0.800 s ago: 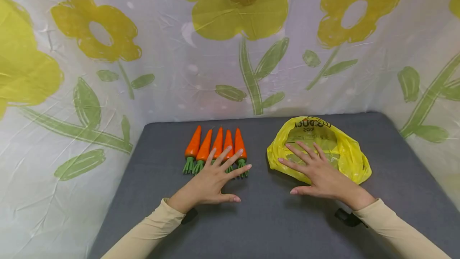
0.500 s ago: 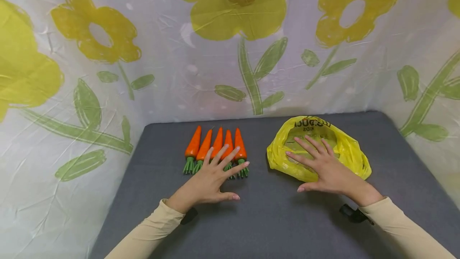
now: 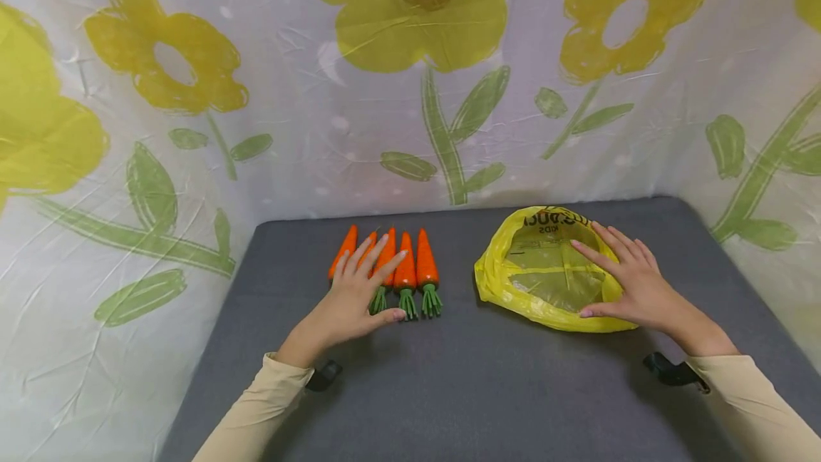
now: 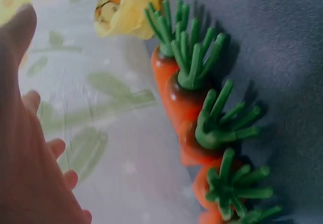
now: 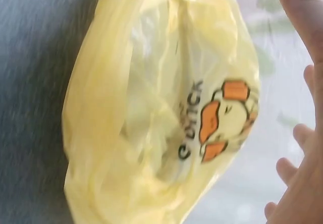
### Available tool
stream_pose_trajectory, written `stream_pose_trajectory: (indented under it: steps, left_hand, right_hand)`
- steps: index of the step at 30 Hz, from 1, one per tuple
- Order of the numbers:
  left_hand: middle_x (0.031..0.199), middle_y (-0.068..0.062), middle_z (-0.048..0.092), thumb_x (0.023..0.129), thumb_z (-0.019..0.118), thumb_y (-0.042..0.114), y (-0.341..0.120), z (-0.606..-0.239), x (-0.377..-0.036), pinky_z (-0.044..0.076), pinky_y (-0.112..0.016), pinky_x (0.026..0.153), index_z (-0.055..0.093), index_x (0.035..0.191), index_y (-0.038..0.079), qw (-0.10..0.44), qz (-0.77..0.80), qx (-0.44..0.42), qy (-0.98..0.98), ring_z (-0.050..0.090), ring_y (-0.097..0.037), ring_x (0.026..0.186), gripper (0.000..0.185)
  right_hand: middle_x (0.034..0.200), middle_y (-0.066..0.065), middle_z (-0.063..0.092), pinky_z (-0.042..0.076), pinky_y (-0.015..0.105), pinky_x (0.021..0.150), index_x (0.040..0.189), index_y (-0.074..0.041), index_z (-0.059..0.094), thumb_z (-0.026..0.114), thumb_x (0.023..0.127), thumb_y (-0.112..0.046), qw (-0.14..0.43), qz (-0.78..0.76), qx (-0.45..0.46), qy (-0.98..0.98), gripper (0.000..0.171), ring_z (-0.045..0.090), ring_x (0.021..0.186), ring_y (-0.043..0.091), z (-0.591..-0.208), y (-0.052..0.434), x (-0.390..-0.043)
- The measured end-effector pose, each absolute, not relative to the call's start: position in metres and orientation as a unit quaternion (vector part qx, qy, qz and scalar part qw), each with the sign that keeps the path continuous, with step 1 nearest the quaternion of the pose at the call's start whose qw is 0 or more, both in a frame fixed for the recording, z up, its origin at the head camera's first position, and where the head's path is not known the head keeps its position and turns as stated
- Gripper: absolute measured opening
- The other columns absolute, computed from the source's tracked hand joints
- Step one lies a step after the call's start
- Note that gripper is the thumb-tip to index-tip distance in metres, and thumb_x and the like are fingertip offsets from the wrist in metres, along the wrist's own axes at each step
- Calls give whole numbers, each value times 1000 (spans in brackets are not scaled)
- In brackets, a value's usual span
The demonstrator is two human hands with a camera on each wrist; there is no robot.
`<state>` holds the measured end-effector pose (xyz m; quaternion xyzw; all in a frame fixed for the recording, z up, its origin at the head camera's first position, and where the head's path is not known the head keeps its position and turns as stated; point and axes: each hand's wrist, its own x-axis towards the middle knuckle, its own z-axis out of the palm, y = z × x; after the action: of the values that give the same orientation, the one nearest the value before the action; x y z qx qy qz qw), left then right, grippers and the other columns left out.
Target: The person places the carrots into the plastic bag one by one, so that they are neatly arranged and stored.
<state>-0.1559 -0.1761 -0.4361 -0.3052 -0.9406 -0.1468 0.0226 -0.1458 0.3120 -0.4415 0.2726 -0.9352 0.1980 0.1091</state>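
Several orange toy carrots (image 3: 417, 266) with green tops lie side by side on the grey table (image 3: 462, 391), tips pointing away. My left hand (image 3: 368, 284) lies flat over the leftmost carrots, fingers straight, hiding most of them. The left wrist view shows the carrots' green tops (image 4: 212, 123) beside that hand (image 4: 30, 148). A crumpled yellow plastic bag (image 3: 545, 269) with a duck print lies to the right. My right hand (image 3: 616, 280) rests with straight fingers on the bag's right edge. In the right wrist view the bag (image 5: 166, 113) fills the frame, with the right hand's fingers (image 5: 303, 133) beside it.
A white curtain (image 3: 410, 91) with big yellow flowers and green leaves hangs around the table at the back and on both sides. Bare grey tabletop lies between the carrots and the bag and along the near edge.
My left hand has slid forward and left onto the leftmost carrots. My right hand has moved from the bag's middle to its right edge, uncovering the bag's centre.
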Motion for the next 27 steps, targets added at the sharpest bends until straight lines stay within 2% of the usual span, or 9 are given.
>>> stream_pose_trajectory:
  steps: [3, 7, 13, 17, 27]
  left_hand:
    - [169, 0, -3, 90, 39, 77, -186, -434, -162, 6, -71, 115, 7, 160, 37, 28, -181, -273, -944, 4, -36, 154, 87]
    - [168, -5, 5, 94, 50, 65, -200, -434, -169, 8, -69, 115, 7, 159, 37, 28, -222, -229, -947, 10, -40, 152, 83]
    - [163, -14, 19, 98, 57, 48, -216, -440, -183, 19, -70, 107, 9, 158, 40, 22, -287, -169, -943, 21, -46, 143, 77]
    - [157, -20, 25, 98, 58, 46, -226, -447, -190, 25, -68, 102, 11, 159, 35, 16, -312, -131, -941, 29, -46, 136, 78]
    - [151, -26, 29, 98, 56, 48, -243, -465, -201, 26, -69, 102, 15, 160, 27, -10, -333, -89, -939, 31, -44, 132, 77]
  right_hand:
    - [169, 6, 6, 4, 74, 111, 156, -29, 31, 90, 64, -44, 99, 213, 251, -939, 111, 9, 153, 43, -444, 325, -147]
    - [169, 7, 6, 5, 76, 110, 157, -28, 30, 89, 66, -41, 97, 226, 235, -940, 109, 10, 152, 45, -448, 339, -147]
    - [169, 9, 3, 9, 78, 105, 157, -24, 30, 87, 72, -37, 79, 243, 208, -944, 103, 8, 151, 48, -459, 355, -146]
    - [169, 12, 0, 7, 80, 103, 158, -25, 27, 84, 76, -35, 56, 253, 184, -948, 100, 7, 149, 53, -464, 363, -145]
    - [168, 13, -1, 5, 81, 101, 159, -25, 23, 81, 80, -32, 29, 271, 156, -949, 98, 6, 147, 56, -475, 377, -143]
